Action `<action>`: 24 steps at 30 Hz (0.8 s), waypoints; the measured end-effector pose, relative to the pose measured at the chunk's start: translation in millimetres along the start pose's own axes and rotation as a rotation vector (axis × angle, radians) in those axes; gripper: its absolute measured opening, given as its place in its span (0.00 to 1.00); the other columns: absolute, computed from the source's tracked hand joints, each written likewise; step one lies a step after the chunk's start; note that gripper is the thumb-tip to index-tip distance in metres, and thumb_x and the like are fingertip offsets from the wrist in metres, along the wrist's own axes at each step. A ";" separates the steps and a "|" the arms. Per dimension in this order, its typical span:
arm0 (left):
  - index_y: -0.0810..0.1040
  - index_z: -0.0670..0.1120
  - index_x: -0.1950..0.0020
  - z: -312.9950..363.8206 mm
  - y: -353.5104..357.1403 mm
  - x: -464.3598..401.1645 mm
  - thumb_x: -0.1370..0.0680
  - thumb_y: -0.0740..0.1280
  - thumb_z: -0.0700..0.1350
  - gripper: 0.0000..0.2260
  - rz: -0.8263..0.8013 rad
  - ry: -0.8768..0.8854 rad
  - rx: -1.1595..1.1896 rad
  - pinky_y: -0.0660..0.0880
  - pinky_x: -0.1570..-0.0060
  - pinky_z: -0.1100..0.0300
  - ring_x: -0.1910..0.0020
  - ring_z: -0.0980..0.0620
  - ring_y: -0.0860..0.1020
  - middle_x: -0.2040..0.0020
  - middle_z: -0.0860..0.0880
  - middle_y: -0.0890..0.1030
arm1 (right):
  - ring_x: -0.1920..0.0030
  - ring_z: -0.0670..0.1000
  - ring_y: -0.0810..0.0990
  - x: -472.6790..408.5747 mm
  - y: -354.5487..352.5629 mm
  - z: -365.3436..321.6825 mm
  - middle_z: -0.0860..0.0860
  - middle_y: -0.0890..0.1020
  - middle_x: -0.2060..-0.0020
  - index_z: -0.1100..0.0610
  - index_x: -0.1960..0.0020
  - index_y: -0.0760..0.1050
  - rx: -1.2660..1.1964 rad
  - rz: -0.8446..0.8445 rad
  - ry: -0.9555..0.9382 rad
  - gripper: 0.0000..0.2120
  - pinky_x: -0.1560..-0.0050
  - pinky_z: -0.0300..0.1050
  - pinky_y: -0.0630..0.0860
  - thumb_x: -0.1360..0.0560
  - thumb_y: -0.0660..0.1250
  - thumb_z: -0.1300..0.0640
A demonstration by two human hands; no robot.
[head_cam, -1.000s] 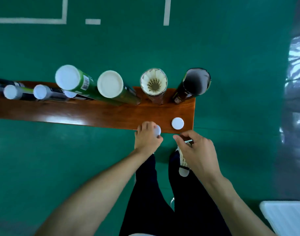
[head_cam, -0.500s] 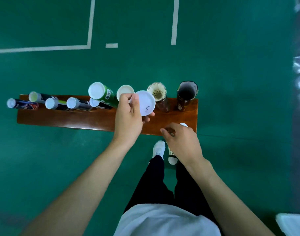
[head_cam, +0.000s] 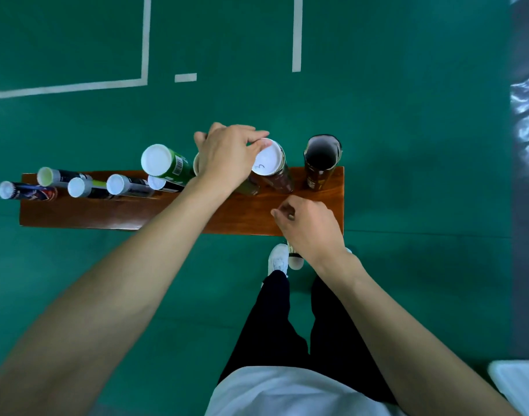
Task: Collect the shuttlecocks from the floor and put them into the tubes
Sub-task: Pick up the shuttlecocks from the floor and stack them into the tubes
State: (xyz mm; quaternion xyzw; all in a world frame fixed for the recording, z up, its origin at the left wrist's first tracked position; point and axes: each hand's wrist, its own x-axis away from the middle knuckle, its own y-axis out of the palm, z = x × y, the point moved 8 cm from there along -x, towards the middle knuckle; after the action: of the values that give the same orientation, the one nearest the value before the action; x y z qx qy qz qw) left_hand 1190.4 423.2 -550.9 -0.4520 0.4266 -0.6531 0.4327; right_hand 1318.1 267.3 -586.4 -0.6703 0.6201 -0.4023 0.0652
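Note:
My left hand [head_cam: 227, 157] grips a white cap [head_cam: 267, 160] and holds it on top of the upright brown tube [head_cam: 282, 181] on the wooden bench [head_cam: 137, 211]. Right of it an upright dark tube [head_cam: 322, 154] stands uncapped, and its inside looks dark. My right hand [head_cam: 310, 228] hovers over the bench's right end with curled fingers. A shuttlecock [head_cam: 295, 259] sticks out beneath it, cork toward me. The second loose cap is hidden under this hand.
A capped green tube [head_cam: 159, 160] stands left of my left hand, which partly hides another capped tube. Several capped tubes [head_cam: 116, 184] lie across the bench's left half. A white box [head_cam: 518, 382] sits at the lower right. White court lines cross the green floor.
My left hand picked a cap off the bench's front edge, lifted it and set it on the brown tube holding shuttlecocks. My right hand moved up over the bench's right end.

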 end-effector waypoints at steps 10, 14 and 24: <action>0.75 0.62 0.29 4.2 5.3 1.7 0.18 0.59 0.64 0.20 -0.071 0.007 -0.064 0.59 0.46 0.49 0.38 0.44 0.75 0.45 0.48 0.85 | 0.58 0.53 0.83 -1.6 2.1 -7.7 0.46 0.84 0.59 0.50 0.52 0.79 -0.024 0.024 0.015 0.12 0.56 0.50 0.82 0.20 0.67 0.42; 0.70 0.54 0.23 11.8 4.6 3.1 0.16 0.58 0.61 0.24 -0.124 -0.009 0.002 0.63 0.35 0.47 0.35 0.43 0.76 0.34 0.51 0.81 | 0.56 0.53 0.83 1.4 8.2 -4.4 0.47 0.84 0.57 0.50 0.51 0.80 -0.012 -0.018 0.022 0.12 0.54 0.53 0.82 0.19 0.66 0.42; 0.59 0.48 0.18 26.4 16.5 9.6 0.29 0.76 0.61 0.46 -0.304 0.123 -0.081 0.63 0.28 0.45 0.24 0.44 0.67 0.22 0.45 0.67 | 0.58 0.51 0.82 6.3 3.9 5.3 0.47 0.84 0.58 0.51 0.51 0.80 -0.020 0.009 0.041 0.12 0.56 0.52 0.82 0.19 0.66 0.43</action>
State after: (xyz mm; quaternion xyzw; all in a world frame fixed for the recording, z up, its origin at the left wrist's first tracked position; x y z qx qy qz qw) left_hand 1216.6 405.3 -558.4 -0.4876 0.4050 -0.7197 0.2834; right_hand 1317.9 258.7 -589.3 -0.6597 0.6284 -0.4094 0.0476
